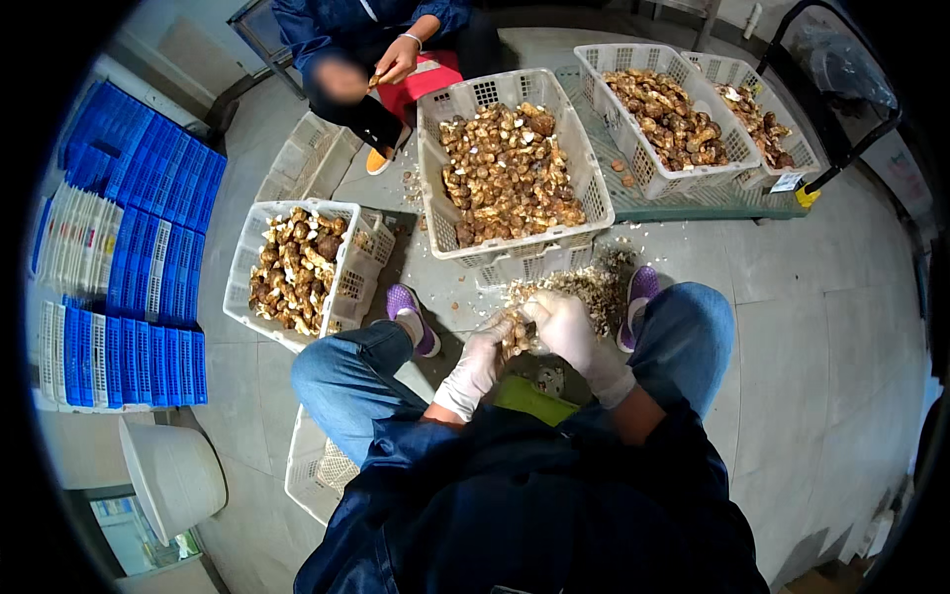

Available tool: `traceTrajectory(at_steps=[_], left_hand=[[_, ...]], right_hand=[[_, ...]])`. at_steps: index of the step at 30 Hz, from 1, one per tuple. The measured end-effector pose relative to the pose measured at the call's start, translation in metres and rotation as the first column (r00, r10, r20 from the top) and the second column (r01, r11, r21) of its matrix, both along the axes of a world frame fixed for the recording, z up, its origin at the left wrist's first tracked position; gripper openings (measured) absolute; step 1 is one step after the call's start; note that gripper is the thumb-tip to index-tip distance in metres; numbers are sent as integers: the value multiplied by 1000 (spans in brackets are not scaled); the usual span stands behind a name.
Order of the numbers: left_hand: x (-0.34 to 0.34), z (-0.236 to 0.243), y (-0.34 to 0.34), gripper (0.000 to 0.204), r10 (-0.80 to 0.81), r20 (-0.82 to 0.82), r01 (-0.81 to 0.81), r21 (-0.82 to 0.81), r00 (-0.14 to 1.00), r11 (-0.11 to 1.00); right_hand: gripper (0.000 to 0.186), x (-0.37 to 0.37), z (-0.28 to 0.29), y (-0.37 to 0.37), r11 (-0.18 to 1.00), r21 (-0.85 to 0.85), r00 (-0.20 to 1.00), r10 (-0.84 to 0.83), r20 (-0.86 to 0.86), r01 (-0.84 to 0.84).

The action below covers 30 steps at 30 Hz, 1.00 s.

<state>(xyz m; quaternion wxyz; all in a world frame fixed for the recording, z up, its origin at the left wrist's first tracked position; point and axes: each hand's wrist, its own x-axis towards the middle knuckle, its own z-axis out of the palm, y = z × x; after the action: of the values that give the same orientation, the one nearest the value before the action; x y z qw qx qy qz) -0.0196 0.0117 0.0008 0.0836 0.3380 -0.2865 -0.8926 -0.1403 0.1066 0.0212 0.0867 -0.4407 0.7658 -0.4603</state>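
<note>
Both my hands wear thin whitish gloves and meet between my knees. My left hand (477,368) is closed around a brown and pale mushroom (516,335). Pressed up against it from the other side, my right hand (569,332) is closed too; what its fingers hold is hidden. Pale trimmings (592,289) are heaped on the floor just beyond my hands. Farther out stands a large white crate (604,203) filled with mushrooms (510,173). To my left, a smaller white crate (237,287) holds longer-stemmed mushrooms (297,267).
Two more mushroom crates (648,183) stand on a green platform trolley (712,206) at far right. Blue and white crates (139,257) are stacked at left, above a white tub (176,480). Across from me, a seated co-worker's hand (398,61) holds a small brown piece.
</note>
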Motion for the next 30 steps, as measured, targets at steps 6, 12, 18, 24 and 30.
traceTrajectory(at_steps=[6,12,18,24,30], left_hand=[[9,-24,-5,19,-8,-183,60,282,983,957],[-9,15,8,26,48,148,-66,124,988,990],[-1,-5,6,25,52,75,-50,-30,996,998],[-1,-6,-5,24,-13,154,11,16,988,1000],[0,-11,-11,30,-121,158,102,123,980,987]], right_hand=[[19,-7,-8,-7,982,-187,1000,-6,-6,5],[22,-16,-29,-6,977,-3,975,-215,-59,215],[15,-27,-35,0,911,361,980,-189,-60,198],[16,-23,-41,3,939,230,967,-239,-92,254],[15,-18,-30,-4,955,291,980,-2,-199,61]])
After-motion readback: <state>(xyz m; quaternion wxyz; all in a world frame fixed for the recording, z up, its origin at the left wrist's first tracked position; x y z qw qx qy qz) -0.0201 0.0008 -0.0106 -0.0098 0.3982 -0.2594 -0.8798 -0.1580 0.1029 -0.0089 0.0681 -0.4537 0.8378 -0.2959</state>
